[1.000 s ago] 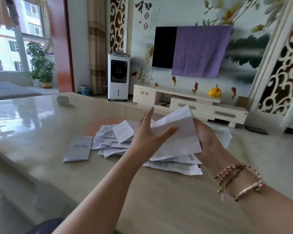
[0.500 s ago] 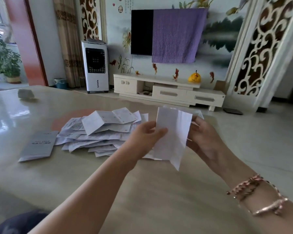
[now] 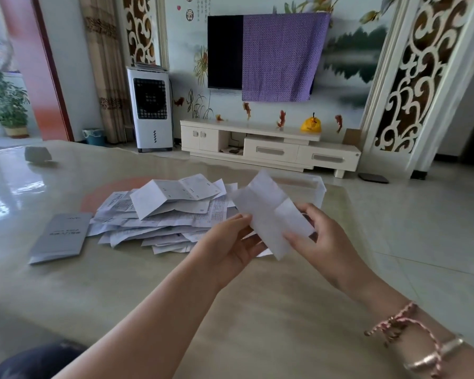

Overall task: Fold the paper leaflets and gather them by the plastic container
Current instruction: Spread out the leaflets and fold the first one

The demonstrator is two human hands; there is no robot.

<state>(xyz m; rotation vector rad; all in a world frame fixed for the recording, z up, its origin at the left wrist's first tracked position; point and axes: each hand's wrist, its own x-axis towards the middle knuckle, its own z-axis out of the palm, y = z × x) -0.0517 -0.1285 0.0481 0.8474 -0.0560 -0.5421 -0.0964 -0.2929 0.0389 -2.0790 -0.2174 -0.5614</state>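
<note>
While both hands pinch 1 leaflet [image 3: 271, 214] above the table [image 3: 230, 310], left hand [image 3: 230, 247] and right hand [image 3: 318, 236] hover just before the plastic container [image 3: 319, 187], right of the leaflet pile [image 3: 162, 212].

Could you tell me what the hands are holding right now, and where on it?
Both hands hold one white leaflet: left hand at its lower left edge, right hand at its lower right.

a grey booklet [image 3: 59, 236] lies on the glossy table [image 3: 175, 296]; air cooler [image 3: 150, 109] and tv [image 3: 225, 51] stand beyond.
</note>
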